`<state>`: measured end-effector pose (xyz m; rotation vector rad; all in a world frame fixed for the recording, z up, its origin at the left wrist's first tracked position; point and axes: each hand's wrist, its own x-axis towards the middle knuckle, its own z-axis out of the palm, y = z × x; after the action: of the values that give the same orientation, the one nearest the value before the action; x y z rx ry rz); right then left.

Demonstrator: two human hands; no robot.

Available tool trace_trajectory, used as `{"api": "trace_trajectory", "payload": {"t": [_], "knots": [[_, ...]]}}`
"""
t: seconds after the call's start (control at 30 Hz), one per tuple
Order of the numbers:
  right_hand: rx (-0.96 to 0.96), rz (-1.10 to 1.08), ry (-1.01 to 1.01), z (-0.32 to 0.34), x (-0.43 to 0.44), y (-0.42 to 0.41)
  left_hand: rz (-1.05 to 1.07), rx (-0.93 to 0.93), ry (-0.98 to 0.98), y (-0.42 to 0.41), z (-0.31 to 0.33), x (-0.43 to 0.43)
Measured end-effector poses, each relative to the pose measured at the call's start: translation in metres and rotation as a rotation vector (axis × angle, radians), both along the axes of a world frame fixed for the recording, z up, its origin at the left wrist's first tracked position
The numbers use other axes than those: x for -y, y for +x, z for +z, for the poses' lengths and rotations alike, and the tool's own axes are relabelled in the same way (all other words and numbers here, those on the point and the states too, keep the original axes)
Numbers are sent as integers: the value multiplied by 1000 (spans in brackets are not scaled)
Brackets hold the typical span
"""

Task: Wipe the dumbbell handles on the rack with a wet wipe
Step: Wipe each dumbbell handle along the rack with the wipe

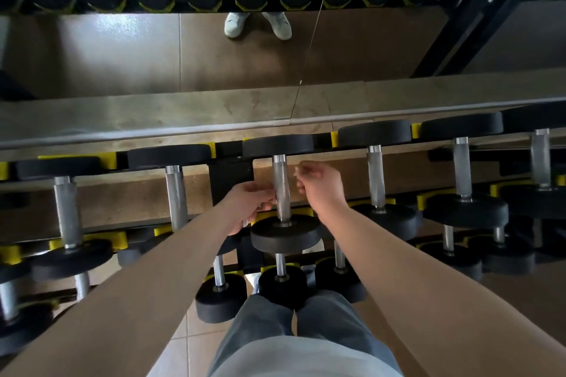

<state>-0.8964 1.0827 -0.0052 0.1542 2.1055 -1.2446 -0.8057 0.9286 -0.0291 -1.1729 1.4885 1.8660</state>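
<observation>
— Mirror panelling point(92, 64) is mounted behind the rack point(231, 174). A further row of dumbbells and a pair of pale shoes point(235, 24) are reflected in it. Where is the item under treatment located?

— The dumbbell point(284, 236) is seated on the top tier, at the centre of the row. Yellow cradles point(111, 159) are fitted along both rails of that tier. The knurled metal handle point(281, 177) is exposed between the far black plate and the near one. Other dumbbells are racked on either side and on the lower tiers.

— How is the left hand positioned?

— The left hand point(249, 202) is held just beside the handle, on its left, with the fingers curled toward the metal. The fingertips appear to touch the handle. Whether anything is gripped cannot be told.

— And the right hand?

— The right hand point(321, 185) is held near the handle, on its right, just clear of it. Thumb and forefinger are pressed together on a small pale scrap point(296, 171), and the remaining fingers are curled. The scrap is blurred, so it cannot be confirmed as the wet wipe.

— What is recorded in the lower area?

— Grey trousers point(260, 324) and pale floor tiles point(196, 343) are seen between the two forearms.
</observation>
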Motion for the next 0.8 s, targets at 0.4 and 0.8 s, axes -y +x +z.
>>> {"api": "trace_trajectory", "payload": {"t": [0.4, 0.8], "knots": [[148, 495, 239, -9, -1, -13, -30, -11, 4, 1, 5, -4], [17, 717, 360, 5, -22, 6, 111, -70, 30, -2, 26, -7]]}}
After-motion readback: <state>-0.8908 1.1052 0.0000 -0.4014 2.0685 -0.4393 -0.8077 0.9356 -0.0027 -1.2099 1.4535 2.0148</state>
